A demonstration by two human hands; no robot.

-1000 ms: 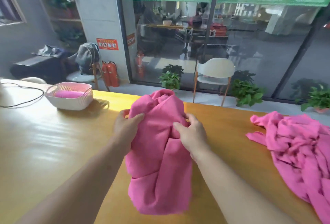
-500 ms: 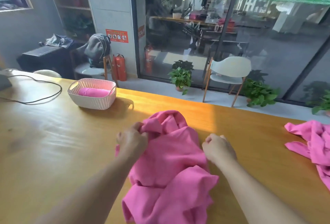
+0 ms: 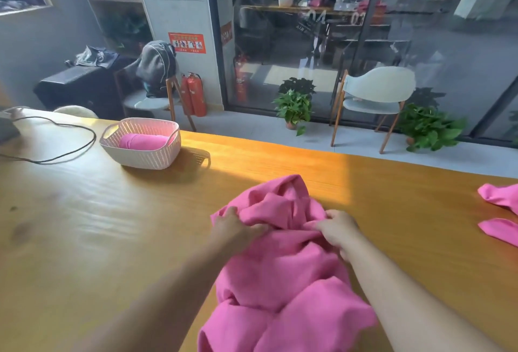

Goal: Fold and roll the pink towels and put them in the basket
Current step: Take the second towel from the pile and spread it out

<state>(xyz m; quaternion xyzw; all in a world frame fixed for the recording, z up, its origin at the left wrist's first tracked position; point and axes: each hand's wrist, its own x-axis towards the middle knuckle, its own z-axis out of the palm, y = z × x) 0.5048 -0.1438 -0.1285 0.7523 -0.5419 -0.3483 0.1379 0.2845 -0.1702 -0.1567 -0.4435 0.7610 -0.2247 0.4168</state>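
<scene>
While both hands work at the middle of the long yellow wooden table (image 3: 70, 225), most other things sit off to their sides; far to the left of the left hand a thin black cable (image 3: 67, 152) loops on the table top; a bit closer, still up and to the left of that hand, stands the white woven plastic basket (image 3: 145, 157), and one rolled pink towel (image 3: 143, 141) lies inside it; the left hand (image 3: 238, 229) rests on the left side of the big crumpled pink towel (image 3: 280, 281), with its fingers curled and pinching a fold of the cloth; this towel lies bunched up on the table, right under and between the two hands, and it spreads down toward the person; the right hand (image 3: 337, 229) is just beside the left one, on the right side of the same towel, and its fingers are curled tight and gripping the cloth too; far to the right of the right hand, at the edge of the view, more loose pink towels (image 3: 499, 211) lie on the table; past the table, beyond the hands, a pale chair with wooden legs (image 3: 372, 96) stands on the floor between green potted plants (image 3: 294, 105) by the big glass wall.
</scene>
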